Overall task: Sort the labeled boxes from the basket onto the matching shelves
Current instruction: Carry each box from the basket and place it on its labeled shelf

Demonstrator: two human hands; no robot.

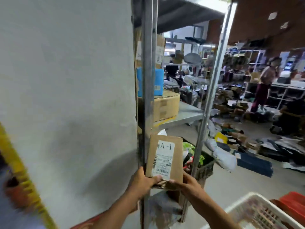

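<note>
A small brown cardboard box with a white label reading "A-1" is held upright in front of the metal shelf rack. My left hand grips its lower left corner, thumb on the front face. My right hand grips the lower right corner from the other side. The white plastic basket sits at the bottom right, below my right forearm. A metal shelf board above the box carries a larger cardboard carton and a blue box.
A grey wall fills the left half. A dark wicker basket of colourful items sits behind the rack post. Parcels and flattened cartons litter the floor to the right. A person stands far right near other shelving.
</note>
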